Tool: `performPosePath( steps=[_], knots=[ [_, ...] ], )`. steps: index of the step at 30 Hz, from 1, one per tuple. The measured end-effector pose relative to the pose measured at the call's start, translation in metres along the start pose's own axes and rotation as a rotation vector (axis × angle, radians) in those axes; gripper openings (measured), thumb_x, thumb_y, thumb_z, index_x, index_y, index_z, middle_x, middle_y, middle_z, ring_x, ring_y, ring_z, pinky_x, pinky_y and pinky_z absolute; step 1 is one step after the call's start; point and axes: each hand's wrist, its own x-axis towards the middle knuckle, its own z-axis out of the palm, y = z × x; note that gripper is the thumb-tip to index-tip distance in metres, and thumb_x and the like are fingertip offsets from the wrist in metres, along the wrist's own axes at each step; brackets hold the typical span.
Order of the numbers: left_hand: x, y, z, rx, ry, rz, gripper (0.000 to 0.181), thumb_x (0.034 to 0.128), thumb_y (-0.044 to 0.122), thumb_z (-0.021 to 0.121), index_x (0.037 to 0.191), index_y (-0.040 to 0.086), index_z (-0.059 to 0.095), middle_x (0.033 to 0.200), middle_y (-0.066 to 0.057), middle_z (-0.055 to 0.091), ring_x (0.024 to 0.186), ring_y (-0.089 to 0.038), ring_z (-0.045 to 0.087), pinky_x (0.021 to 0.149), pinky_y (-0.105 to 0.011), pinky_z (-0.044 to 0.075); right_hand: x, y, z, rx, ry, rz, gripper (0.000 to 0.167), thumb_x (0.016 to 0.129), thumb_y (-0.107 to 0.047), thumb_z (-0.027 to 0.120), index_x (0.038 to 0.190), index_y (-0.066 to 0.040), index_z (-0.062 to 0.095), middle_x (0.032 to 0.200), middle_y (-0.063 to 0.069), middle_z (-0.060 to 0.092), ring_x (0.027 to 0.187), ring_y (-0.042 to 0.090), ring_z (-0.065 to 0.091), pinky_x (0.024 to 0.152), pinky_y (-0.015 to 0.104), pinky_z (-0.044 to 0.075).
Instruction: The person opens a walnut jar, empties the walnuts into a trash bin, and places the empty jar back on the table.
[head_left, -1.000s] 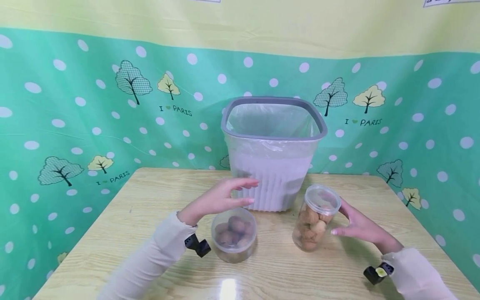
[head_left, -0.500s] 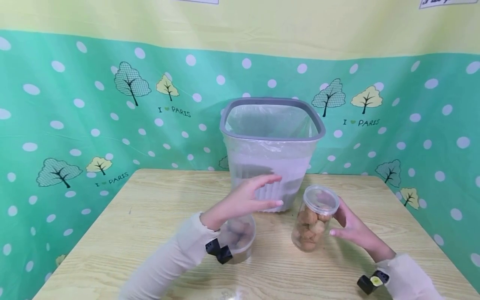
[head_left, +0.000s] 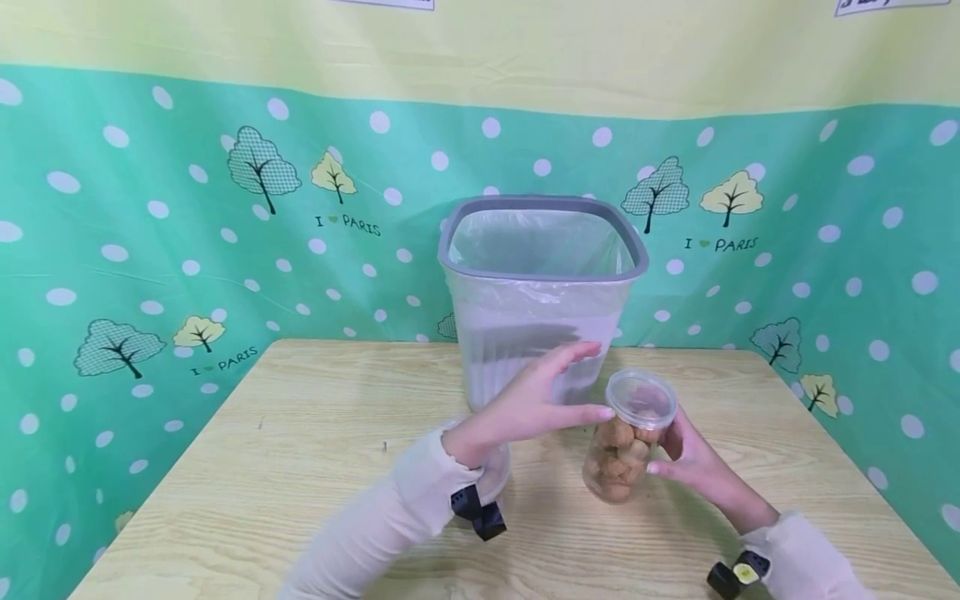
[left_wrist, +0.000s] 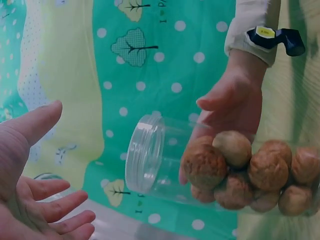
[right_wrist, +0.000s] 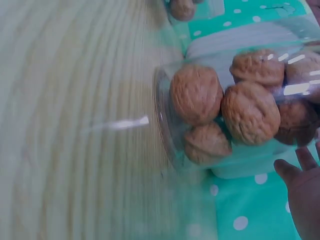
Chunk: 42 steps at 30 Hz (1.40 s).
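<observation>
A clear lidded jar [head_left: 617, 462] of walnuts stands upright on the table, right of the middle. My left hand [head_left: 525, 408] reaches towards its lid [head_left: 641, 398] with fingers and thumb spread; nothing is held in it. In the left wrist view the left hand [left_wrist: 40, 195] is apart from the jar [left_wrist: 145, 152]. My right hand [head_left: 697, 462] is at the jar's right side, its thumb in front and its fingers partly hidden behind. The left wrist view shows the right thumb [left_wrist: 220, 100] held away from the jar.
Behind the hands stands a bin [head_left: 480, 333] with a grey rim and a clear liner. A round clear container [head_left: 497, 475] sits mostly hidden under my left wrist; a walnut [right_wrist: 182, 9] shows in it. A patterned green cloth [head_left: 360, 167] hangs behind the wooden table [head_left: 300, 433].
My left hand has moved right, from above the round container to beside the jar's lid, and its forearm now covers that container. My right hand has shifted slightly towards the jar, which stays put.
</observation>
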Motion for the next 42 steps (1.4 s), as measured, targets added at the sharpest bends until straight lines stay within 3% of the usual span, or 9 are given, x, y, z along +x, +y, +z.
performPosePath(
  steps=[6,13,22,29,34,37,42],
  knots=[
    [0.008,0.003,0.011,-0.031,-0.009,-0.043,0.079,0.0812,0.032,0.074,0.145,0.01,0.033,0.146,-0.002,0.04,0.134,-0.014,0.036,0.109,-0.032,0.03,0.001,0.001,0.005,0.05,0.042,0.007,0.085,0.085,-0.015,0.068,0.149,-0.008,0.012,0.141,-0.001,0.037,0.125,0.007,0.041,0.098,0.016,0.036],
    [0.016,0.001,0.027,-0.118,-0.017,-0.083,0.081,0.0796,0.029,0.076,0.145,0.008,0.032,0.148,-0.005,0.037,0.134,-0.018,0.036,0.109,-0.03,0.031,0.0,0.008,0.009,0.092,0.001,0.02,0.081,0.084,-0.009,0.065,0.148,-0.01,0.014,0.139,-0.004,0.041,0.123,0.006,0.045,0.098,0.017,0.038],
    [0.023,-0.006,0.046,-0.137,-0.015,-0.131,0.088,0.0751,0.03,0.079,0.146,0.009,0.031,0.148,-0.004,0.037,0.133,-0.013,0.036,0.109,-0.03,0.028,-0.006,0.01,0.015,0.086,0.02,0.088,0.088,0.079,0.008,0.064,0.147,-0.004,0.01,0.137,-0.01,0.043,0.12,0.003,0.047,0.096,0.015,0.038],
    [0.025,-0.008,0.054,-0.151,-0.013,-0.177,0.089,0.0738,0.03,0.081,0.145,0.008,0.032,0.148,-0.003,0.036,0.133,-0.013,0.036,0.108,-0.03,0.029,-0.01,0.015,0.019,0.09,-0.004,0.141,0.081,0.08,0.009,0.062,0.143,0.004,0.011,0.134,-0.008,0.046,0.12,0.004,0.047,0.095,0.016,0.039],
    [0.027,-0.011,0.058,-0.174,-0.007,-0.2,0.089,0.0728,0.029,0.082,0.145,0.009,0.033,0.147,-0.002,0.038,0.13,-0.011,0.038,0.106,-0.027,0.031,-0.011,0.019,0.019,0.103,-0.035,0.15,0.074,0.08,0.009,0.062,0.141,-0.009,0.025,0.132,-0.006,0.05,0.118,0.006,0.05,0.095,0.017,0.041],
    [0.029,-0.013,0.06,-0.192,-0.004,-0.21,0.089,0.0719,0.027,0.082,0.145,0.009,0.034,0.143,-0.003,0.043,0.124,-0.01,0.044,0.103,-0.026,0.034,-0.013,0.022,0.02,0.097,-0.032,0.203,0.068,0.08,0.007,0.063,0.137,-0.014,0.031,0.127,-0.007,0.054,0.114,0.006,0.053,0.093,0.018,0.043],
    [0.033,-0.016,0.064,-0.223,-0.002,-0.227,0.093,0.0698,0.025,0.084,0.146,0.012,0.032,0.138,-0.003,0.048,0.117,-0.008,0.048,0.1,-0.025,0.037,-0.014,0.025,0.021,0.032,-0.008,0.304,0.067,0.079,0.003,0.067,0.135,0.0,0.03,0.119,-0.009,0.058,0.108,0.005,0.056,0.091,0.018,0.043]
  ],
)
